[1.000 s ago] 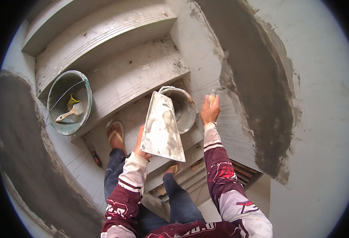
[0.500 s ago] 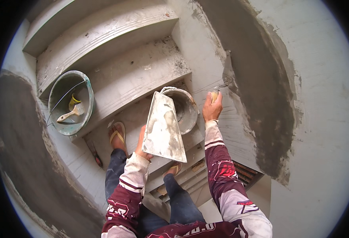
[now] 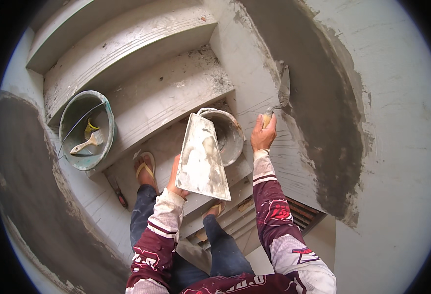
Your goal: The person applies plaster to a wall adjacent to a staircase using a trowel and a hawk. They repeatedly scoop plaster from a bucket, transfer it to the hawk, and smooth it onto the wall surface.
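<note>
Head view, the only one. We see the right hand (image 3: 263,135) with fingers clamped around the wooden handle of a trowel (image 3: 284,87); its metal blade sits over the left edge of the dark wet-looking patch (image 3: 318,88) on the right-hand wall. We can't tell how hard the blade presses there.

The left hand (image 3: 174,182) holds up a pale, smeared board (image 3: 203,159) by its lower left side. Fingers look closed on the underside, but most are hidden, so we can't tell their exact placing. The board tilts, its top partly covering a grey bucket (image 3: 233,142) near the right end of a step.

Handling, our guess: trowel light, blade thin and stiff, best held by the handle; wet smears would make metal slippery. Board looks stiff and fairly light, awkward for its width, so we'd hold it from beneath near the middle.

Around: a green bucket (image 3: 110,120) by the left end of the steps (image 3: 171,90), with a brush (image 3: 88,142) and something yellow (image 3: 91,128) inside. A tool with a red and black handle (image 3: 122,200) lies below it, near the left-hand wall.
</note>
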A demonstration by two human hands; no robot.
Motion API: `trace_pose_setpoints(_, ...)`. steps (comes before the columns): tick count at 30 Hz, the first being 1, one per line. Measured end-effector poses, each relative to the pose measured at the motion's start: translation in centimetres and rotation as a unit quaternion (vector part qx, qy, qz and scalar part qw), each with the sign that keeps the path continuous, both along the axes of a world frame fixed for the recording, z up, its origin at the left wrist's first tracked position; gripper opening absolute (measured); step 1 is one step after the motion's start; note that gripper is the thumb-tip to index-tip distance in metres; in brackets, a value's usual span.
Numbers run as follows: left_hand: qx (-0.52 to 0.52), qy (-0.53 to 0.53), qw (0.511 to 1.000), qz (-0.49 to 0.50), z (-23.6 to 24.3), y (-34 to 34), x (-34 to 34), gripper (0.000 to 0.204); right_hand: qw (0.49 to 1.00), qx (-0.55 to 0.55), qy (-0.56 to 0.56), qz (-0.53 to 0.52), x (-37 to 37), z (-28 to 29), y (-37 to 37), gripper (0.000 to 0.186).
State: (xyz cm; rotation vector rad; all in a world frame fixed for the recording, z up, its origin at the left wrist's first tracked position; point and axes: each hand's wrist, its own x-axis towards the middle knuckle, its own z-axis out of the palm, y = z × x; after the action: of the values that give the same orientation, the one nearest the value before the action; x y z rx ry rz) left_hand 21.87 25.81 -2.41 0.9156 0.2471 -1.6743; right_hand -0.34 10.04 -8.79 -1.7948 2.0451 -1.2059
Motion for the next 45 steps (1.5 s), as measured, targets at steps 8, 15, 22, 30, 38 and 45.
trace_pose_setpoints(8,-0.009,0.003,1.0,-0.006,-0.2,0.1,0.0,0.028,0.996,0.084,0.023,0.023,0.2,1.5,-0.5,0.052)
trace_pose_setpoints(15,-0.007,0.005,1.0,-0.003,0.0,0.1,0.1,0.028,1.0,0.011,-0.009,0.009,0.4,1.4,-0.5,0.051)
trace_pose_setpoints(22,0.004,0.006,1.0,0.003,0.2,0.0,0.1,0.029,0.995,0.081,0.037,0.039,0.0,1.9,-0.8,0.05)
trace_pose_setpoints(30,-0.039,-0.022,0.999,-0.006,-0.1,0.0,-0.2,0.029,0.995,0.086,0.034,0.033,0.0,2.3,-1.4,0.051)
trace_pose_setpoints(38,-0.007,-0.013,1.0,-0.019,-0.8,0.2,-0.2,0.029,0.981,0.177,0.057,0.056,0.1,3.0,-1.3,0.049)
trace_pose_setpoints(45,0.005,-0.008,1.0,-0.015,-0.6,-0.2,-0.5,0.029,0.998,0.069,-0.004,0.011,-0.9,2.2,1.9,0.049)
